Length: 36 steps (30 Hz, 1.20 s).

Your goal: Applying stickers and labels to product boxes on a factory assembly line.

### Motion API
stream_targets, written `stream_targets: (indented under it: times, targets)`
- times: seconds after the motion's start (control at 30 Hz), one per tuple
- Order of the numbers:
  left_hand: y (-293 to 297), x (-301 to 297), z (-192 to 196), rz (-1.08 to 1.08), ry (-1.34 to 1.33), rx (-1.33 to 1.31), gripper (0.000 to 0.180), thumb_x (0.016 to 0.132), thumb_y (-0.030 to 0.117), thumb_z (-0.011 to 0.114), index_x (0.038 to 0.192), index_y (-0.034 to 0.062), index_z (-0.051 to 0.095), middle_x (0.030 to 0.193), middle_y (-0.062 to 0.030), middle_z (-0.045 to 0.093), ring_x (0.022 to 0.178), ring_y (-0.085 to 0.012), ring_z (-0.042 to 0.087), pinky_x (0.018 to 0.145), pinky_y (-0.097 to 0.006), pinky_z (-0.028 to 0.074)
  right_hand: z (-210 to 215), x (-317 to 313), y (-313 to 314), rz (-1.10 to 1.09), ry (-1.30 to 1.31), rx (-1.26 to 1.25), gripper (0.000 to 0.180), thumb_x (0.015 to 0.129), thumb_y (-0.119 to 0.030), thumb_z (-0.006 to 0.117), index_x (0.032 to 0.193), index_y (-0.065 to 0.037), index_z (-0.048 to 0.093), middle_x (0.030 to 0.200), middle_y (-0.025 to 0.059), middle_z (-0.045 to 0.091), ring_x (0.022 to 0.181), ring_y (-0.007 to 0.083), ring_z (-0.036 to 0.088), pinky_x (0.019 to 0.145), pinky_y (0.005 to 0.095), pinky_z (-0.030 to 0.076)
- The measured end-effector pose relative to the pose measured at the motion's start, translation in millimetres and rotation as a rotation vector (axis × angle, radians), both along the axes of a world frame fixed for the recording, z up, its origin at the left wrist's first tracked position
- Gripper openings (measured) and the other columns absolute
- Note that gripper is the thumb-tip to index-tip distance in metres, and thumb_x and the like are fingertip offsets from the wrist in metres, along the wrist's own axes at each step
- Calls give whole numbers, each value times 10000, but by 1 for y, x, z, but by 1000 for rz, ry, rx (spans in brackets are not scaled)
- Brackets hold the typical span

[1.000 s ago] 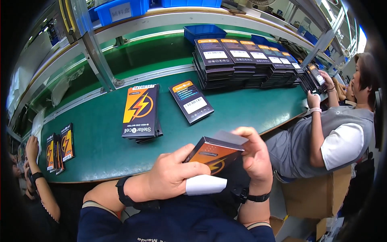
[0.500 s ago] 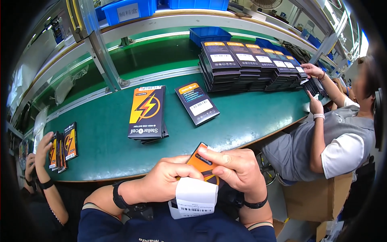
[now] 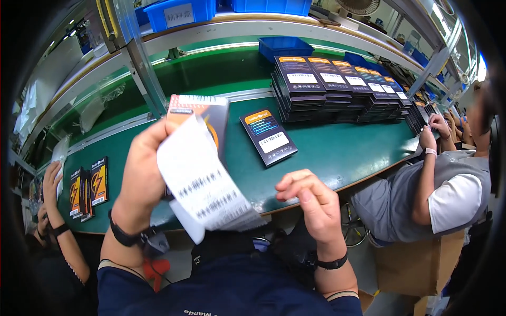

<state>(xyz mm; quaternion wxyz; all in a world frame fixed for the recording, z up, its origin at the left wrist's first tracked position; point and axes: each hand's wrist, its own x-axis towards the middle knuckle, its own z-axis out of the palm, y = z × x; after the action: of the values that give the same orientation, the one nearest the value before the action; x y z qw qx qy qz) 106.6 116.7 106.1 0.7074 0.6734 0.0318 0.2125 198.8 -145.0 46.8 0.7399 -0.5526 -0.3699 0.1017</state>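
My left hand (image 3: 141, 166) is closed on a strip of white printed labels (image 3: 197, 171), which curls down toward me. The same hand reaches to an orange-and-black battery box (image 3: 222, 122) and its fingers touch the box's left edge; the strip covers much of this box and whatever lies beneath it. To its right, another battery box (image 3: 269, 138) lies on the green table, its barcode side up. My right hand (image 3: 313, 203) hovers by the table's near edge, fingers loosely bent and thumb apart, nothing visible in it.
Tall stacks of battery boxes (image 3: 337, 95) stand at the back right, before a blue bin (image 3: 284, 47). More boxes (image 3: 87, 189) sit at the left near a person's hand (image 3: 51, 181). A co-worker (image 3: 416, 195) sits at the right, beside a cardboard carton (image 3: 416, 263).
My left hand has moved forward and left to the box pile with the label strip. My right hand has let go of the box both hands held. The view has shifted slightly.
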Motion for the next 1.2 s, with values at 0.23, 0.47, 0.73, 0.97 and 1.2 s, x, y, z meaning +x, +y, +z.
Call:
stream_targets:
  times: [0.23, 0.47, 0.73, 0.97, 1.2]
  targets:
    - [37, 45, -28, 95, 166, 155, 92, 935, 39, 634, 858, -10, 624, 1132, -19, 557, 986, -105, 610, 788, -247, 528, -1, -3, 17, 164, -58, -316, 167, 956, -126, 638, 1030, 21, 665, 927, 89, 656, 817, 164, 628, 753, 288, 498]
    - [38, 44, -48, 50, 167, -59, 28, 926, 32, 633, 923, 25, 659, 1054, -103, 698, 1087, -183, 648, 907, -330, 551, -3, 1, 17, 107, -82, -358, 157, 945, -106, 646, 1036, 21, 667, 959, 89, 647, 822, 158, 625, 747, 280, 505]
    - [35, 43, -50, 205, 86, 502, 106, 847, 96, 718, 916, 21, 690, 1484, -272, 437, 1503, -340, 217, 1150, -417, 289, -1, 1, 33, -59, -195, -228, 180, 896, -47, 680, 1069, 0, 666, 1070, 92, 617, 901, 156, 625, 729, 268, 509]
    - [0, 16, -20, 392, -160, 1110, 151, 815, 183, 734, 801, 38, 695, 1503, -223, 441, 1453, -429, 298, 1144, -468, 283, 0, -1, 36, -112, -252, -190, 334, 867, -85, 721, 1186, -40, 630, 1133, 105, 617, 949, 189, 625, 747, 305, 517]
    - [-40, -3, -13, 197, -321, 1227, 226, 703, 214, 787, 643, 60, 633, 1343, -201, 597, 1289, -393, 498, 1025, -464, 405, 2, -12, 31, -51, -355, -79, 490, 849, -101, 752, 1298, -45, 565, 1133, 124, 644, 933, 208, 641, 776, 319, 524]
